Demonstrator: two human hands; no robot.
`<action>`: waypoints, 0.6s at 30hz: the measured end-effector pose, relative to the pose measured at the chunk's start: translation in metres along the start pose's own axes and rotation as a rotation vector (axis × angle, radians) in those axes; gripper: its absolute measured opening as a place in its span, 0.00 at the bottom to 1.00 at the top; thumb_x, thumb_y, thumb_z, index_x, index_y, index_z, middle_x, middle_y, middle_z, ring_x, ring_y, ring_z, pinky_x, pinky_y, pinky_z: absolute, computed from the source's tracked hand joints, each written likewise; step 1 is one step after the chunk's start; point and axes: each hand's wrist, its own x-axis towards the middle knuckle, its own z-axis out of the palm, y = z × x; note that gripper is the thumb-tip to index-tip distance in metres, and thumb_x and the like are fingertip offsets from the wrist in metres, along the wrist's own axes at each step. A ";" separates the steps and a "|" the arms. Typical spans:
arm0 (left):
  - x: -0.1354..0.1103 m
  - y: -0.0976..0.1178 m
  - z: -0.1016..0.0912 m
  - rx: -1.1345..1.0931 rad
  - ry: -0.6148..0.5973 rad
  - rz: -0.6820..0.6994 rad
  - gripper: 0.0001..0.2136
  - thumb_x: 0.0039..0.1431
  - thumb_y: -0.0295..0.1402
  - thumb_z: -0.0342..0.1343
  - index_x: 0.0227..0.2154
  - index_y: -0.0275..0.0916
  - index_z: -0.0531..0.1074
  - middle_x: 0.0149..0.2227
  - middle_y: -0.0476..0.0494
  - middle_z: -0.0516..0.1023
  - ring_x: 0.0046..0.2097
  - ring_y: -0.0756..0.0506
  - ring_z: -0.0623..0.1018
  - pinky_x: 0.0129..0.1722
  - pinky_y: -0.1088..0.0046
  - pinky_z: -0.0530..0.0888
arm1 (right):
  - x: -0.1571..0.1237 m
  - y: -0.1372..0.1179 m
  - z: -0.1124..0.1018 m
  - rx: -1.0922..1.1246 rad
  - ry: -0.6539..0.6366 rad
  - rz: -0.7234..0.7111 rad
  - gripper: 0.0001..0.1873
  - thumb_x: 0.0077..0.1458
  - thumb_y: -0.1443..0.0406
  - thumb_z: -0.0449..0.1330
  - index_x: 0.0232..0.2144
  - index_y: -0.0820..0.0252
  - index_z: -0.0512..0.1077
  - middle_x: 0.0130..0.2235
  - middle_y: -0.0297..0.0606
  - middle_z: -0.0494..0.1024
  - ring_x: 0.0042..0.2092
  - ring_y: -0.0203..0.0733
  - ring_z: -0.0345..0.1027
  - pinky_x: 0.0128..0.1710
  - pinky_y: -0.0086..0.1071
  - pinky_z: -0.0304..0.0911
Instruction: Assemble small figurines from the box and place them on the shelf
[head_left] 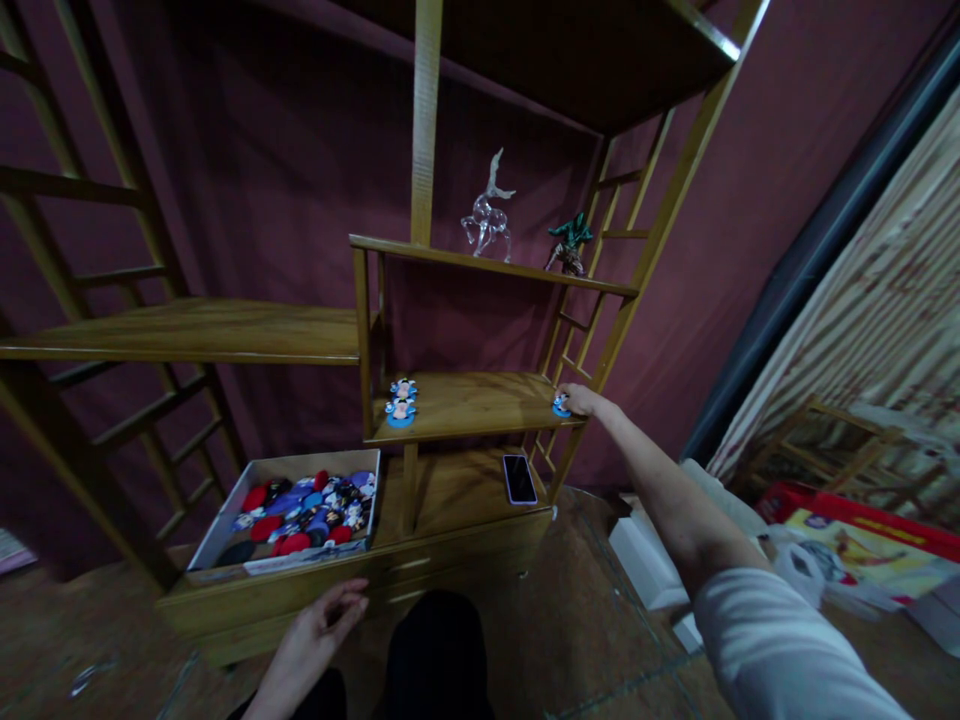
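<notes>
Right hand reaches out to the shelf, fingertips curled on a blue-based figure at its right end, base down on the wood. Firm grip or mere touch, cannot tell. The arm is at full stretch, likely because the shelf is far. Left hand is open and empty, low by the box, well apart from the figure.

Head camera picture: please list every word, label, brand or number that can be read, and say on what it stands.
No text can be read here.
On the red-edged printed sheet: coloured print, too blurred to read.
On the phone: dark screen, nothing shown.
On the figures in the white box and the blue-based figure at the right hand: too small to tell.
</notes>
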 end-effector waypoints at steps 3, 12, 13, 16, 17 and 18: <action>0.000 0.001 0.000 -0.011 0.003 -0.006 0.22 0.42 0.48 0.57 0.37 0.37 0.72 0.29 0.45 0.78 0.35 0.43 0.76 0.37 0.69 0.70 | 0.000 -0.001 0.000 -0.014 -0.010 0.001 0.15 0.44 0.72 0.58 0.38 0.61 0.71 0.38 0.40 0.76 0.39 0.38 0.68 0.33 0.23 0.58; -0.001 0.005 -0.001 0.006 -0.002 0.002 0.25 0.40 0.51 0.57 0.37 0.36 0.73 0.28 0.45 0.77 0.34 0.43 0.75 0.36 0.69 0.70 | 0.001 0.000 0.001 -0.053 -0.046 -0.017 0.16 0.44 0.72 0.57 0.39 0.62 0.70 0.39 0.40 0.75 0.39 0.39 0.68 0.33 0.23 0.58; -0.001 0.005 -0.001 0.007 -0.004 0.001 0.25 0.40 0.51 0.57 0.37 0.36 0.73 0.28 0.44 0.78 0.34 0.43 0.75 0.36 0.69 0.70 | 0.001 0.000 0.001 -0.056 -0.049 -0.018 0.15 0.44 0.72 0.57 0.39 0.62 0.70 0.39 0.40 0.75 0.39 0.39 0.68 0.32 0.23 0.58; -0.001 0.002 -0.002 0.007 -0.012 0.002 0.25 0.41 0.50 0.56 0.37 0.36 0.72 0.30 0.44 0.78 0.35 0.43 0.75 0.36 0.69 0.70 | 0.001 0.000 0.002 -0.061 -0.054 -0.016 0.16 0.44 0.72 0.57 0.39 0.61 0.69 0.39 0.40 0.75 0.39 0.39 0.68 0.32 0.23 0.58; 0.000 0.000 -0.002 0.007 -0.015 0.004 0.24 0.42 0.50 0.56 0.38 0.36 0.72 0.30 0.44 0.78 0.35 0.43 0.75 0.36 0.69 0.70 | 0.001 0.000 0.002 -0.062 -0.056 -0.013 0.16 0.44 0.72 0.56 0.39 0.61 0.69 0.39 0.41 0.75 0.39 0.39 0.68 0.32 0.23 0.58; 0.000 -0.002 -0.002 0.006 -0.015 0.005 0.24 0.42 0.50 0.56 0.38 0.36 0.72 0.31 0.44 0.78 0.36 0.43 0.75 0.37 0.69 0.70 | 0.001 0.000 0.002 -0.063 -0.057 -0.009 0.16 0.44 0.72 0.56 0.40 0.62 0.69 0.40 0.41 0.75 0.39 0.39 0.68 0.32 0.23 0.58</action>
